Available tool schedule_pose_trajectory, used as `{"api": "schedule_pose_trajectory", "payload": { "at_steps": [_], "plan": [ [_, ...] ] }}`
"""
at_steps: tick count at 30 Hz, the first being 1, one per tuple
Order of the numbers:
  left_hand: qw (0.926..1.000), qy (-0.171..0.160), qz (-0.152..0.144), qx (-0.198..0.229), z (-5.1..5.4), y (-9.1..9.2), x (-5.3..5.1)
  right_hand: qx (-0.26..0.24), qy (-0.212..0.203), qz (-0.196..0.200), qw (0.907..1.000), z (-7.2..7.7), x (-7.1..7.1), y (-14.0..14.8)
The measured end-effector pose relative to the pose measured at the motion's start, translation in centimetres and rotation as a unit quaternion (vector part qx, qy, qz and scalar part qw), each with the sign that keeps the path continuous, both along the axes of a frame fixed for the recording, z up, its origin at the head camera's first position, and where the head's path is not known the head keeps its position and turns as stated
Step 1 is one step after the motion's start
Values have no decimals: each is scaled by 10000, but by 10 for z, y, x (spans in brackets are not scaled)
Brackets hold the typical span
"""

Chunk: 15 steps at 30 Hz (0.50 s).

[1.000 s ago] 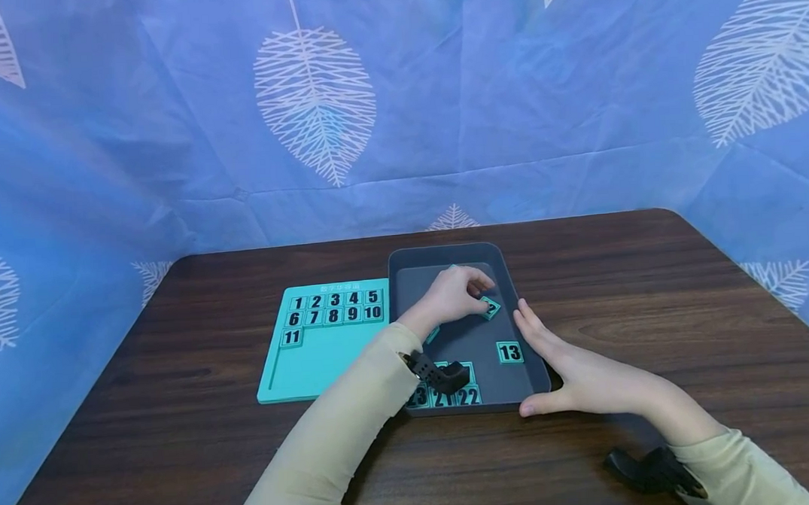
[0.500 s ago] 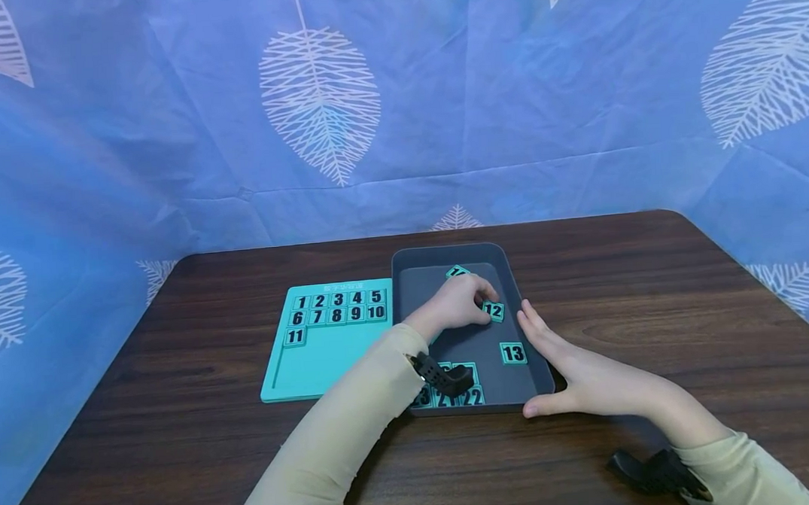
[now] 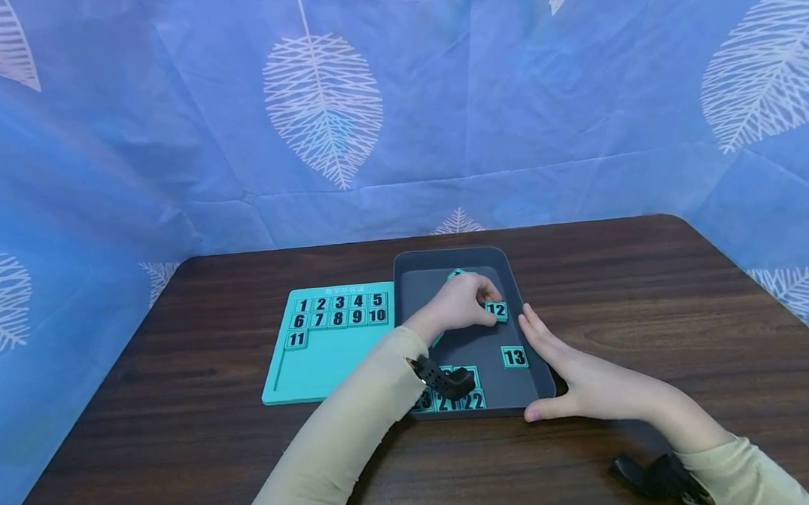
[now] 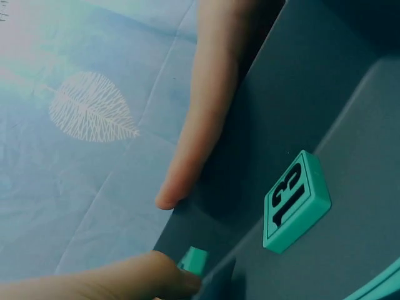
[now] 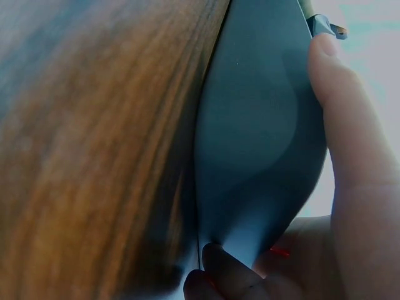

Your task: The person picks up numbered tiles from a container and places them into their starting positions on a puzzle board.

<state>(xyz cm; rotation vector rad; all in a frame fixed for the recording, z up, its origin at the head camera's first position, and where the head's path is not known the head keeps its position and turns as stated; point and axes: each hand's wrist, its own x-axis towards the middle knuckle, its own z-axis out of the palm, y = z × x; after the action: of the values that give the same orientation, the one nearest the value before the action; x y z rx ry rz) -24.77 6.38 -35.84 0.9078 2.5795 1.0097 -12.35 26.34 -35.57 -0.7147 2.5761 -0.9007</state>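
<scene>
My left hand [image 3: 456, 303] pinches the teal number 12 tile [image 3: 497, 311] inside the dark grey tray [image 3: 483, 347]. In the left wrist view, the thumb is against that tile [image 4: 195, 259], whose number face is hidden. The number 13 tile [image 3: 514, 357] lies nearer me in the tray. Against the tray's right wall and near corner rests my right hand [image 3: 586, 380], fingers extended and thumb spread. The right wrist view shows its thumb [image 5: 350, 119] along the tray's outer wall. Left of the tray is a teal board [image 3: 335, 365] holding tiles 1 to 11 in order.
Several more number tiles [image 3: 474, 400] sit at the tray's near end, partly hidden by the left wrist's black camera [image 3: 451, 382]. Another tile [image 3: 456, 273] lies at the far end, mostly covered by the hand. Dark wood table [image 3: 181, 413] surrounds everything, with a blue leaf-patterned cloth [image 3: 405, 117] behind.
The number 12 tile has turned from slanted to nearly straight and shifted slightly right under my left hand's fingers. My right hand stays at the tray's wall.
</scene>
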Motion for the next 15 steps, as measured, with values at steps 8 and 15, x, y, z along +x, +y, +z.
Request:
{"api": "schedule_pose_trajectory", "payload": {
  "at_steps": [8,15],
  "plan": [
    [9991,148,120,383,15,-1,6,-3,-41,55,10000,1,1,0],
    [9984,321,84,450,37,-8,11,-1,-42,65,10000,1,0,0]
  ]
}}
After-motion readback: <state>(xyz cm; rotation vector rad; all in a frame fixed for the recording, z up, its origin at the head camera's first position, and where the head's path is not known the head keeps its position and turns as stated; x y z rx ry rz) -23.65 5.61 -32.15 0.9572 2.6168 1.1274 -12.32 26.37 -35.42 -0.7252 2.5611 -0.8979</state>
